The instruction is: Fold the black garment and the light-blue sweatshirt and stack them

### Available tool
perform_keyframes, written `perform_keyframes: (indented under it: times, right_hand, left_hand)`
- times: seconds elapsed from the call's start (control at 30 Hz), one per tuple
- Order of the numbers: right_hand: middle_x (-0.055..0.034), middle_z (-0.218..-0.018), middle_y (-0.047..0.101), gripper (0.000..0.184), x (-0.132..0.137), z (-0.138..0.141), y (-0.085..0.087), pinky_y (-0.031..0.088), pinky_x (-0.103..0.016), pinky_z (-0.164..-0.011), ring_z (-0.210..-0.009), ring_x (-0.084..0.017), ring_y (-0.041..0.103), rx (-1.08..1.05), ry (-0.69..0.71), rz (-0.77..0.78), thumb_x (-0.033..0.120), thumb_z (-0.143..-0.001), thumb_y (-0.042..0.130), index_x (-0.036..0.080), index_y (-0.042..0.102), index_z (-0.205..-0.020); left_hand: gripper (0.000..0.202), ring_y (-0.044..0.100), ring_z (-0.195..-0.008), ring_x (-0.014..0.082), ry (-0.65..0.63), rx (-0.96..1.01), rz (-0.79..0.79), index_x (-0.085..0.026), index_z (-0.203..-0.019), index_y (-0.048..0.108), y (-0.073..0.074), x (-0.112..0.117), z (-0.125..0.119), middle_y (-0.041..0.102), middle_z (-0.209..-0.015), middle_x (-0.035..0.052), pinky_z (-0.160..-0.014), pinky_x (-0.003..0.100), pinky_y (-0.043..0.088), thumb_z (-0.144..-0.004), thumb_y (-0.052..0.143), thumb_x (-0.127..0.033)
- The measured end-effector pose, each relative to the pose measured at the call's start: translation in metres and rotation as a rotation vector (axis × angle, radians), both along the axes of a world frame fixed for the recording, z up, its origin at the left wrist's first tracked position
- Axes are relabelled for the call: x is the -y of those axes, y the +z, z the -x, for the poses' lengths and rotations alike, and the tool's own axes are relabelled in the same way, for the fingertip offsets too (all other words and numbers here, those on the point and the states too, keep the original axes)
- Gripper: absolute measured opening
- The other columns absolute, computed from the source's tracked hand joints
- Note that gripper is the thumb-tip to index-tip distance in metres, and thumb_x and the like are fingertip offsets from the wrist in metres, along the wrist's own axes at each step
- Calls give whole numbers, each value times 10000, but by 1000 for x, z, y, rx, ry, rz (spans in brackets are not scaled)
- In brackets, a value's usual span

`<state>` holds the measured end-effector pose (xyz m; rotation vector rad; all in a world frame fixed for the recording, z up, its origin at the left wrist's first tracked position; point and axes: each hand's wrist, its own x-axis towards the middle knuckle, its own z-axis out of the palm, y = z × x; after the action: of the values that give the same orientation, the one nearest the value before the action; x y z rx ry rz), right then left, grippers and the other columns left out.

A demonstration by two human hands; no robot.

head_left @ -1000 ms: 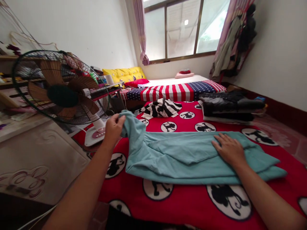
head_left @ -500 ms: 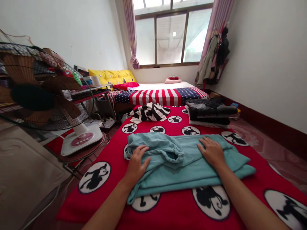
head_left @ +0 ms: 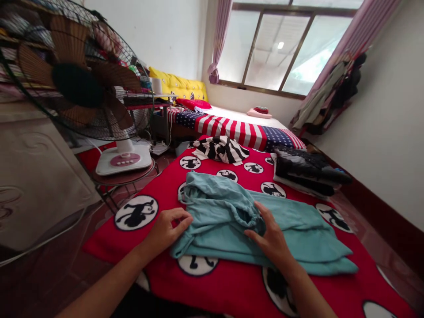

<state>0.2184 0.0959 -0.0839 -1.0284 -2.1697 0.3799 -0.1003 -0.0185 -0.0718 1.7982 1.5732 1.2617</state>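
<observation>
A teal garment (head_left: pixel 291 229) lies folded across the red blanket, one part with a gathered elastic cuff (head_left: pixel 247 218) turned over on top of it. At its left edge is my left hand (head_left: pixel 167 227), fingers curled and thumb and fingertips pinched together on the cloth. My right hand (head_left: pixel 271 236) rests over the middle of the garment beside the cuff, thumb and fingers spread apart around its right side. Part of the cloth under the right palm is hidden.
Beyond the garment lies a crumpled black-and-white striped garment (head_left: pixel 221 149). A stack of dark folded clothes (head_left: pixel 304 172) sits at the blanket's far right. On a round stool at left stands an electric fan (head_left: pixel 124 159). Behind is a bed (head_left: pixel 232 128).
My right hand has moved left from the garment's right part to the cuff. My left hand has slid to the left edge and its fingers have curled. The view has tilted and turned left.
</observation>
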Motion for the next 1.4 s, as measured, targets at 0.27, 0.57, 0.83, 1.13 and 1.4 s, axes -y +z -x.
perform_keyframes:
  times: [0.27,0.57,0.83,1.13,1.4]
  right_hand:
    - [-118,-1345,518,443,-10,19,-10,414,-463,-1026,-1217,-282,508,-37,-126,28,361,-785,602,205,576,-1199]
    - [-88,-1229,610,242,-7,20,38,440,-419,-975,-1139,-250,564,-259,-78,-98,241,-789,531,224,662,-991]
    - [-58,-1144,648,402,-12,-18,13,485,-420,-877,-1036,-255,611,11,-241,-195,122,-636,414,241,717,-873]
    - [-48,-974,671,185,-2,38,36,496,-327,-812,-914,-193,627,-181,-84,-212,189,-854,487,222,663,-904]
    - [-32,-935,662,142,-18,102,15,472,-297,-704,-878,-208,627,161,-80,-44,204,-837,558,243,689,-877]
  left_hand:
    - [206,624,-774,146,-30,-38,80,-190,-867,696,-8,23,14,687,-854,31,-692,244,466,-905,542,-322]
    - [148,639,-842,162,114,-20,-39,-194,-895,700,-4,-7,12,692,-907,40,-723,259,485,-878,569,-261]
    - [133,635,-925,161,87,-31,-131,-203,-929,700,5,-17,6,678,-978,38,-853,274,487,-854,590,-196]
    - [123,631,-869,180,268,-169,-207,-193,-875,688,-2,-56,11,680,-894,36,-815,304,480,-830,592,-130]
    - [193,617,-792,167,346,-309,-89,-198,-925,701,-5,-97,23,646,-908,34,-738,282,486,-746,664,-135]
